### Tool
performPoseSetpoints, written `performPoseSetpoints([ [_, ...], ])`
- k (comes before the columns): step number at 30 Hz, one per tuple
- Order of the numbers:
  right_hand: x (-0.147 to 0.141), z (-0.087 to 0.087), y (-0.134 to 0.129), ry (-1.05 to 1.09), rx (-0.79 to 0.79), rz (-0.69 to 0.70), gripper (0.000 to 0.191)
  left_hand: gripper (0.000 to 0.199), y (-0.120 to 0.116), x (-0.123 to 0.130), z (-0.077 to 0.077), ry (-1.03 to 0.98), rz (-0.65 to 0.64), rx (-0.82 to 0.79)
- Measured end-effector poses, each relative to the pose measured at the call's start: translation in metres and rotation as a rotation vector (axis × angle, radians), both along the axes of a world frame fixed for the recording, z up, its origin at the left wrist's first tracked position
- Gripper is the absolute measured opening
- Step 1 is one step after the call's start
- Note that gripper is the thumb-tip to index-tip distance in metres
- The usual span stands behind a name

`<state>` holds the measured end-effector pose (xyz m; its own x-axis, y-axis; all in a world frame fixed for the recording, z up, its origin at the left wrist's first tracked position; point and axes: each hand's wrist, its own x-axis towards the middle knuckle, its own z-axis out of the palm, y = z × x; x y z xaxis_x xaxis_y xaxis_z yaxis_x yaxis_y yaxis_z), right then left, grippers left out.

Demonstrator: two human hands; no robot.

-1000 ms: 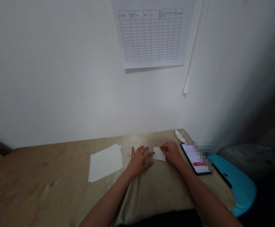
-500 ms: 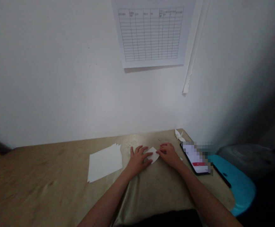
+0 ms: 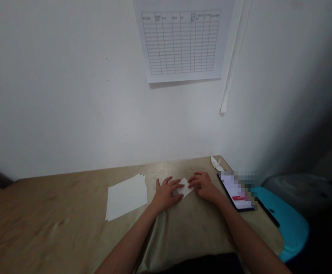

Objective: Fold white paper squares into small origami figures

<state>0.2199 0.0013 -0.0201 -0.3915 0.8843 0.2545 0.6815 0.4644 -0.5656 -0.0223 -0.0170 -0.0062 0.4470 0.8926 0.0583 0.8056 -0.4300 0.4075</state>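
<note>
A small piece of folded white paper lies on the cloth-covered table between my two hands. My left hand rests flat with its fingers spread, and its thumb and forefinger press on the paper's left side. On the opposite side, my right hand is bent, with its fingertips closed on the paper's right edge. The fingers cover parts of both side edges. Left of my hands is a stack of white paper sheets. A folded white paper figure, shaped like a crane, sits at the table's far right corner.
A phone with a lit, partly blurred screen lies by the table's right edge. Beyond that edge are a dark stick-like thing and a turquoise stool. A printed chart hangs on the white wall behind the table.
My right hand has shifted its fingers along the paper's right edge, and the paper's outline has changed slightly. The left hand stays nearly in place.
</note>
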Motion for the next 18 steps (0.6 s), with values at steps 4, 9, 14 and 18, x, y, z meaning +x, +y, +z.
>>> performPoseSetpoints([
  [4, 0.0039, 0.0001, 0.0006, -0.004, 0.012, 0.03, 0.056, 0.042, -0.0007, -0.0002, 0.0019, -0.018, 0.0, -0.021],
  [9, 0.0045, 0.0004, 0.0028, 0.008, 0.009, 0.04, 0.043, 0.036, -0.0041, 0.0005, 0.0044, -0.025, -0.004, -0.02],
  [14, 0.0046, 0.0005, 0.0032, 0.017, 0.014, 0.068, 0.026, 0.035, -0.0043, -0.0002, 0.0039, -0.031, -0.013, -0.013],
  [18, 0.0068, -0.0019, 0.0028, 0.037, 0.028, 0.079, 0.041, 0.034, -0.0023, -0.0013, 0.0012, -0.032, -0.012, -0.021],
])
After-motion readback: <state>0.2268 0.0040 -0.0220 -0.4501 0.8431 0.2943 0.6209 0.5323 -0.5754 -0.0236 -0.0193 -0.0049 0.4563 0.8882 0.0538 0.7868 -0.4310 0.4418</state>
